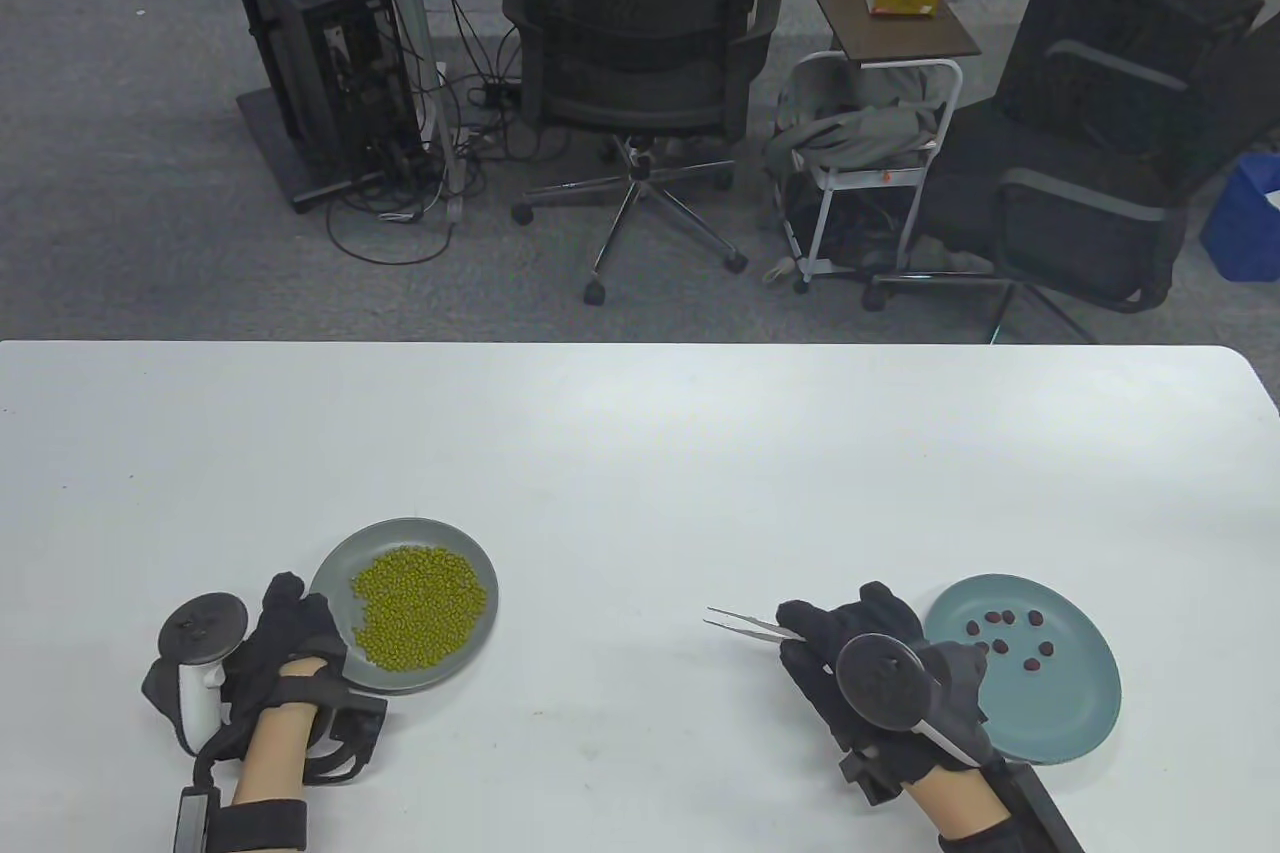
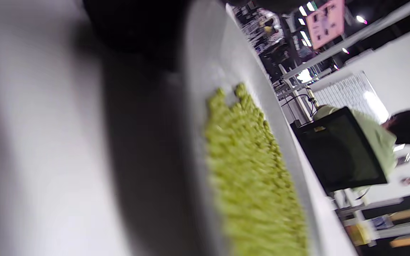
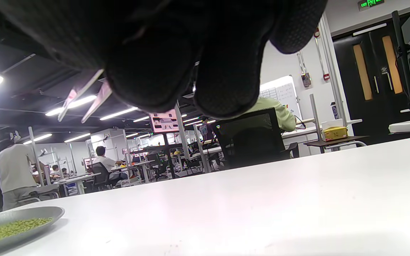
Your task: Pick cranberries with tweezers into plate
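Note:
A teal plate (image 1: 1060, 703) at the right front holds several dark red cranberries (image 1: 1005, 638). My right hand (image 1: 850, 643) sits just left of it and grips metal tweezers (image 1: 745, 625), whose two tips point left over bare table, slightly apart with nothing between them. The tweezer tips also show in the right wrist view (image 3: 84, 101) below my gloved fingers (image 3: 226, 71). A grey plate (image 1: 345, 563) at the left front holds a heap of green beans (image 1: 415, 605). My left hand (image 1: 290, 638) rests at that plate's left rim, fingers touching its edge.
The white table (image 1: 640, 453) stretches far beyond both plates. Its far edge runs across the middle of the table view. Office chairs (image 1: 640, 63) and a cart stand on the floor beyond. The grey plate's rim (image 2: 198, 89) and the green beans (image 2: 247, 170) fill the left wrist view.

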Tool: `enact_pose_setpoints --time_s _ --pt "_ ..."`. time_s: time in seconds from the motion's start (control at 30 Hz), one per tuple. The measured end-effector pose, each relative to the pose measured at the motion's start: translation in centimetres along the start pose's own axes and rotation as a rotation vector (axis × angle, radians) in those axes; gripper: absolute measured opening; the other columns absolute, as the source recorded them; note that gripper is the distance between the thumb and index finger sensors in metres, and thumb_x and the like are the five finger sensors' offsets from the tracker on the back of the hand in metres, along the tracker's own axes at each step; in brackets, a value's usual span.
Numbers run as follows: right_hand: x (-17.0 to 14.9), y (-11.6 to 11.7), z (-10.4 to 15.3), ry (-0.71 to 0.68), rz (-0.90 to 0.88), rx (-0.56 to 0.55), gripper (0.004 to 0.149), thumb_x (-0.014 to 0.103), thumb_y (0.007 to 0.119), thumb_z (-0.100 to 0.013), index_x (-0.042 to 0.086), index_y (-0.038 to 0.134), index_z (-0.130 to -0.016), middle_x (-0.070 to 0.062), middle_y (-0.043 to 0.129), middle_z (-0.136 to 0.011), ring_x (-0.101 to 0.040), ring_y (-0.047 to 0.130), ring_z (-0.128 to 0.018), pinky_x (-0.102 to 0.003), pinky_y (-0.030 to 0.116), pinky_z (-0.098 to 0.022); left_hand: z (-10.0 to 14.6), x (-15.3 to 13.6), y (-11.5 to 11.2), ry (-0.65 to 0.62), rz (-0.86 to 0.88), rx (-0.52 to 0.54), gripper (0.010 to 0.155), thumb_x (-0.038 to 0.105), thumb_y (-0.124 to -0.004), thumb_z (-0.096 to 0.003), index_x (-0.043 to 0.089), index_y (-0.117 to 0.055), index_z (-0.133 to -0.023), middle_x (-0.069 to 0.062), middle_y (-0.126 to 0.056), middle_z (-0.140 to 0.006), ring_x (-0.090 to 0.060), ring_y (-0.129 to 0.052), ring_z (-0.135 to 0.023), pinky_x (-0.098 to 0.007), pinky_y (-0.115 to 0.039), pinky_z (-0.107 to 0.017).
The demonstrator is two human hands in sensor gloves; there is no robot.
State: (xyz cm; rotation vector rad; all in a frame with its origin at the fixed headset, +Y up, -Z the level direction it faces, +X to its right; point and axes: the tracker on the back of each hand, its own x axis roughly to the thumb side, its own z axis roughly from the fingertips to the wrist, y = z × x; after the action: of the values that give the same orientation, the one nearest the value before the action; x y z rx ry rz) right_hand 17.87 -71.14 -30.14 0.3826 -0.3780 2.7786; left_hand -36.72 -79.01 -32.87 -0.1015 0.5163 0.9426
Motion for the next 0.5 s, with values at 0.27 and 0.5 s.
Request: enact_pose_setpoints --time_s 0.27,0.5 --pt "0.0 0.0 0.0 -0.004 0.0 -0.005 0.049 0.054 0.074 -0.036 0.033 0.079 -0.081 0.02 0.093 -0.058 -0.013 0.093 -0.068 -0.047 0.053 -0.075 2.6 4.5 -1.1 -0.233 -0.485 0.187 0.065 0.051 -0.067 -0.0495 0.028 -0.042 -0.104 -0.004 -0.059 -0.103 -0.038 -0.067 -0.095 -0.053 -0.065 -0.067" --pt "0.1 0.1 0.0 -0.013 0.025 -0.006 0.049 0.054 0.074 -0.036 0.033 0.079 -0.081 0.02 0.093 -0.058 -0.013 0.093 -0.069 -0.047 0.053 -0.075 10.4 10.8 -7.1 -0.79 -0.598 0.131 0.07 0.064 -0.065 -0.0468 0.034 -0.041 -0.106 0.002 -0.052 -0.109 -0.035 -0.05 -0.107 -0.058 -0.048 -0.077"
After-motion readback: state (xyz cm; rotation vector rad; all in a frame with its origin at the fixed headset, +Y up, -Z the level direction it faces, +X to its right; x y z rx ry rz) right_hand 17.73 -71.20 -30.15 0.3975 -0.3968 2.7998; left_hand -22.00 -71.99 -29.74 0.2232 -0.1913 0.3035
